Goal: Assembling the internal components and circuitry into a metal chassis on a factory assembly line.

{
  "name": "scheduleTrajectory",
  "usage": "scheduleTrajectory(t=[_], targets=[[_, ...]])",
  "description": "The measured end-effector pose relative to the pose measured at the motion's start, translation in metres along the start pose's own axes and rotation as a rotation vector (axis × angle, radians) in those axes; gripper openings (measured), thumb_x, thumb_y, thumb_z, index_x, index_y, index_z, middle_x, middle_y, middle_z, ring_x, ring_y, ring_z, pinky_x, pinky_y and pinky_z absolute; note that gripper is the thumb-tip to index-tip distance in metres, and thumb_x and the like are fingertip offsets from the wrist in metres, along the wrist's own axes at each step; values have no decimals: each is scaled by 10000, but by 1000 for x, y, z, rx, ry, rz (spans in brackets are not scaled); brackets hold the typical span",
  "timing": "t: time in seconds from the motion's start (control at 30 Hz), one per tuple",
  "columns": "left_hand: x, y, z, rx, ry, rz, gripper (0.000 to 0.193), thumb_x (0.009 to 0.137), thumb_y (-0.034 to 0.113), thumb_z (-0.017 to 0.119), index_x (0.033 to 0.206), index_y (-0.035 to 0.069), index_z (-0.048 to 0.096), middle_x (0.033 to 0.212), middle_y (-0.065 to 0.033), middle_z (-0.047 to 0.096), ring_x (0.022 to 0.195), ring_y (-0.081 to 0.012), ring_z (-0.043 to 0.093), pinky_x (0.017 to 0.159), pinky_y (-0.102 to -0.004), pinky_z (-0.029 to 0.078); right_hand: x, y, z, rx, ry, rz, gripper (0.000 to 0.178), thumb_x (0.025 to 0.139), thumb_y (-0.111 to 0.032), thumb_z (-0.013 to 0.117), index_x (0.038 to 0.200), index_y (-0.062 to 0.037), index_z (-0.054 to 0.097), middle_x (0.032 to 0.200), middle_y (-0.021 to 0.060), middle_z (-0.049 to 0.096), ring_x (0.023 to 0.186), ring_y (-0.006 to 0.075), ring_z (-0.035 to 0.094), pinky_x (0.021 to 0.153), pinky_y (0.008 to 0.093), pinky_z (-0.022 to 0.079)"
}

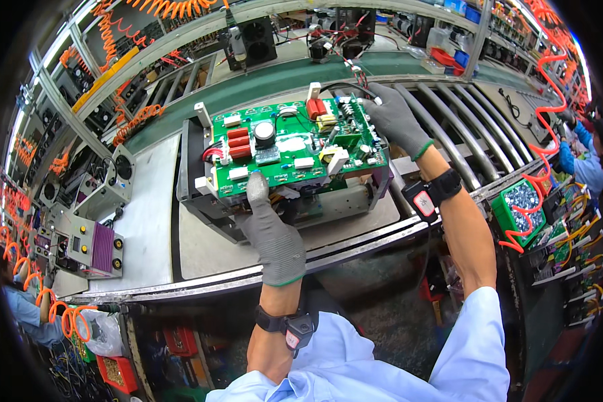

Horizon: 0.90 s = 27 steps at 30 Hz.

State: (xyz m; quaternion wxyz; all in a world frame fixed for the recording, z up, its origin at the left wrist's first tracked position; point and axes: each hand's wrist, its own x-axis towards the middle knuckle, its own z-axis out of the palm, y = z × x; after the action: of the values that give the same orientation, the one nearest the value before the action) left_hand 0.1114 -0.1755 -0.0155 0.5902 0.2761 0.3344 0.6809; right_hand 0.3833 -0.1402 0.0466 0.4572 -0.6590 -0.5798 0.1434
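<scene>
Left hand (269,234) clasps the front edge of a chassis-mounted green circuit board (295,144) on the tabletop (214,258); right hand (398,122) meets its far-right corner, grip unclear. Steady edge-holding should spare components.

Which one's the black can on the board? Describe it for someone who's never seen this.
Find the big green circuit board mid-picture, with the left hand at its near edge. Go straight up from that thumb to a black can, just right of the red blocks. Its round white top sets it apart from those boxy neighbours.
</scene>
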Motion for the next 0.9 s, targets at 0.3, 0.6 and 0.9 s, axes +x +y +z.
scheduleTrajectory(t=[0.3,0.6,0.9], targets=[[6,-5,12,-52,75,62,535,924,361,834,1297,105,549,1016,-55,709,777,-176,712,686,-318,617,15,35,4,-12,96,-232,390,990,-257,662,1291,-9,686,1094,206,756,989,273,705,899,384,520],[0,8,21,-164,147,51,770,899,186,875,1459,89,356,1081,-74,647,779,-130,629,683,-306,561,12,28,2,-99,100,-199,347,949,-205,687,1223,8,705,1013,191,765,876,236,695,827,382,523],[21,25,20,-99,96,-230,425,969,395,779,1151,47,618,908,-51,692,698,-148,661,580,-283,520,11,27,3,-91,95,-159,327,952,-193,636,1223,-19,694,1068,198,743,993,265,697,936,371,521]])
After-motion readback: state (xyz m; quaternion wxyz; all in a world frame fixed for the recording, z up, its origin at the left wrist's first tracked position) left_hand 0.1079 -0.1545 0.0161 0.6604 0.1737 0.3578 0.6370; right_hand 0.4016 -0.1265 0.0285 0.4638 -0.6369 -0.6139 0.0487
